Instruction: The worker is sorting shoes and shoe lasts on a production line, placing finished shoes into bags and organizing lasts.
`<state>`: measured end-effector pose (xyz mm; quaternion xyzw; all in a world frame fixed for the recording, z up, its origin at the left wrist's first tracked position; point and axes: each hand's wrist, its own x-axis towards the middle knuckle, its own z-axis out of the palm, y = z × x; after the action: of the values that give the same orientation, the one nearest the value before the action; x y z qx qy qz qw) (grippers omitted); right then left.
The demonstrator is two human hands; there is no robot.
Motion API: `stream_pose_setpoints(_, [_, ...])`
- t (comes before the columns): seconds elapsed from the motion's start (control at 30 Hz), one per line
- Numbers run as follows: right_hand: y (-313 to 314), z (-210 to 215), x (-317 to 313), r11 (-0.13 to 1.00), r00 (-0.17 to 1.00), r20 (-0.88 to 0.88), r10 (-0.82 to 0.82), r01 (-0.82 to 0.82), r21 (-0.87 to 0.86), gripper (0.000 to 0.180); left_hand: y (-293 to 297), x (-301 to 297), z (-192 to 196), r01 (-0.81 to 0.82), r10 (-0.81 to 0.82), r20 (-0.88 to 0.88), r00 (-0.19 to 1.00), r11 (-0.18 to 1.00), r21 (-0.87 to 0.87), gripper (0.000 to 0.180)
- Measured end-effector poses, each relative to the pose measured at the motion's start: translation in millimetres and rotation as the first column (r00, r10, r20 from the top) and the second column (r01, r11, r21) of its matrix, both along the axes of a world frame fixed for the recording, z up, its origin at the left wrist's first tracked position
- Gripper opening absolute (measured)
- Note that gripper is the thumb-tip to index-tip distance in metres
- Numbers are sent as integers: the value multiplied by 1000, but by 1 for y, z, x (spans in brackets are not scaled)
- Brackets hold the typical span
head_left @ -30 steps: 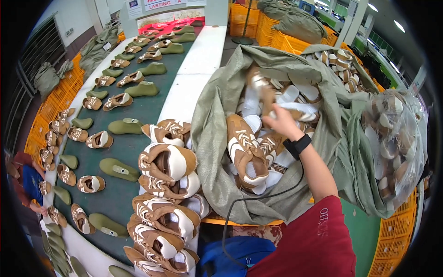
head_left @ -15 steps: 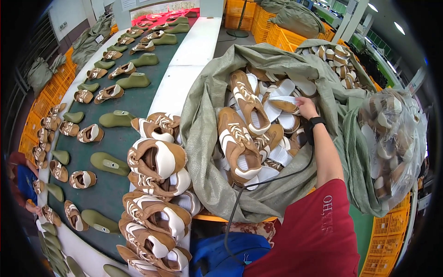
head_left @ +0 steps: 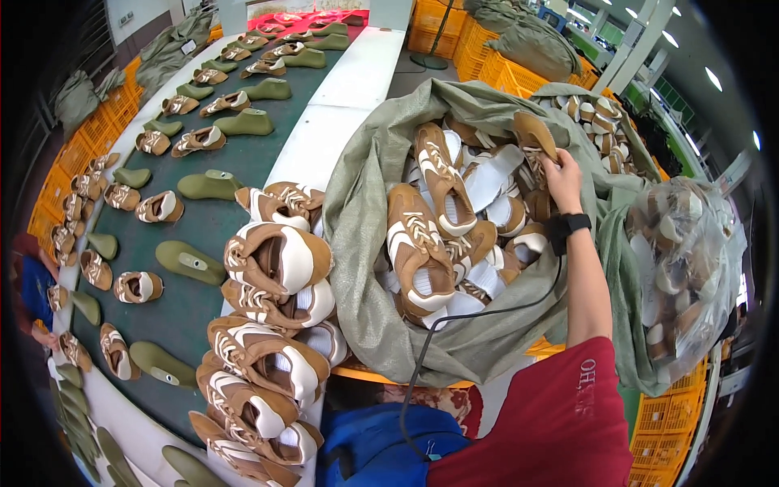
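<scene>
My right hand [head_left: 563, 180] pinches a brown shoe upper [head_left: 533, 134] with white laces, at the far right side of an open grey-green sack [head_left: 357, 203]. The upper stands tilted, its toe pointing up, and its lower part is partly hidden by the hand. Inside the sack lie many more brown and white shoe uppers, among them two laced ones [head_left: 419, 256] side by side on top, and several showing white undersides [head_left: 492, 174]. A black band [head_left: 568, 227] with a cable sits on my right wrist. My left hand is out of view.
Left of the sack, a row of brown shoe uppers [head_left: 280, 260] is stacked along the white table edge. A dark green belt [head_left: 219, 231] carries uppers and green shoe lasts [head_left: 191, 261]. A clear bag of uppers [head_left: 682, 252] hangs at right. Another person [head_left: 36, 284] stands far left.
My right hand has moved slightly right and lifted, turning a shoe upper from lying with its white underside showing to toe up. The belt's contents appear shifted a little toward me.
</scene>
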<state>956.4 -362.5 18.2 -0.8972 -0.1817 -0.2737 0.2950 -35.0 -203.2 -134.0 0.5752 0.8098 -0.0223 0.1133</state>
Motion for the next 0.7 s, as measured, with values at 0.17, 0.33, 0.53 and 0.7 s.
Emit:
stream_pose_setpoints(0.17, [-33, 38, -47, 830, 973, 117, 199, -231, 508, 21, 4, -86, -61, -155, 123, 337, 933, 985, 71, 51])
stream_pose_setpoints(0.33, [54, 83, -88, 236, 688, 15, 726, -269, 934, 27, -48, -91, -68, -75, 41, 197, 980, 983, 167, 47])
stream_pose_setpoints(0.53, [91, 70, -103, 28, 318, -37, 947, 31, 999, 38, -31, 53, 24, -223, 168, 229, 959, 945, 241, 47])
stream_pose_setpoints(0.7, [102, 66, -126, 72, 162, -92, 982, 130, 989, 40, -38, 43, 17, -291, 272, 122, 955, 936, 197, 52])
